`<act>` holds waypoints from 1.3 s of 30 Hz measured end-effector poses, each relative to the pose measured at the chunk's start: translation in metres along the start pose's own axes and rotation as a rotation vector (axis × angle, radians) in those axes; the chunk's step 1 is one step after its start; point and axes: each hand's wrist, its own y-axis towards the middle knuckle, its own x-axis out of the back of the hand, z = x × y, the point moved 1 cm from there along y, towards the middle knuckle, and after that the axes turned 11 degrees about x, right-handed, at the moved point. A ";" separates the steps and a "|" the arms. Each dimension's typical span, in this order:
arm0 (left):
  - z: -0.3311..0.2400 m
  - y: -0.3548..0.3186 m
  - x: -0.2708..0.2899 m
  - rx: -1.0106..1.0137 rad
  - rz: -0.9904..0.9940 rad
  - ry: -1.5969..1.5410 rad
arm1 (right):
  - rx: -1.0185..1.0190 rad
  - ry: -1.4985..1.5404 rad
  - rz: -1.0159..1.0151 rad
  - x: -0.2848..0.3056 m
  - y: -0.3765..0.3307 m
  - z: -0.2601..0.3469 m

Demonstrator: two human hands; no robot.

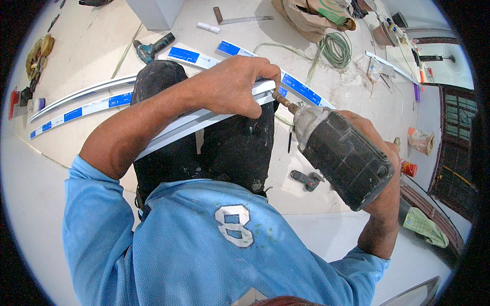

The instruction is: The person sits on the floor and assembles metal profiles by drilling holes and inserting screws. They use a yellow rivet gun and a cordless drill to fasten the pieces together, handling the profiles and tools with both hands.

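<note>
Just right of left-hand fingers (255,71) clamping white strip (194,122): drill (342,153) bit touching, right hand (380,168) gripping; hole seemingly unfinished.

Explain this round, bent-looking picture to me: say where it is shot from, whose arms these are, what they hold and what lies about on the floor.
The picture comes from a wide fisheye camera worn on a person's head, looking down, so straight edges bend near the rim. The arms are that person's own. The left hand grips a long white metal strip laid across the person's knees. The right hand holds a dark, dusty power drill, its bit tip at the strip's edge beside the left hand's fingers. On the pale floor lie more white strips with blue labels, a teal cordless drill, a metal square ruler, a coiled green cable and a small dark tool.
</note>
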 end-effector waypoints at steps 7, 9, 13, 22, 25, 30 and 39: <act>-0.002 -0.002 -0.002 -0.028 -0.014 -0.019 | -0.040 0.098 0.001 0.000 0.004 0.004; -0.002 -0.001 -0.002 -0.040 -0.020 0.002 | -0.013 0.119 0.000 0.001 0.008 0.005; 0.003 0.001 -0.006 -0.072 -0.056 0.001 | -0.029 0.041 0.065 0.005 0.014 0.014; 0.011 0.005 -0.006 -0.065 -0.034 -0.010 | 0.001 -0.046 0.162 0.015 0.031 0.022; 0.012 0.004 -0.007 -0.055 -0.047 -0.028 | -0.016 -0.039 0.186 0.017 0.033 0.021; 0.011 0.005 -0.006 -0.008 -0.007 -0.014 | -0.004 -0.054 0.207 0.017 0.038 0.020; 0.009 0.004 -0.002 0.004 0.015 0.004 | 0.065 -0.121 0.179 0.015 0.041 0.025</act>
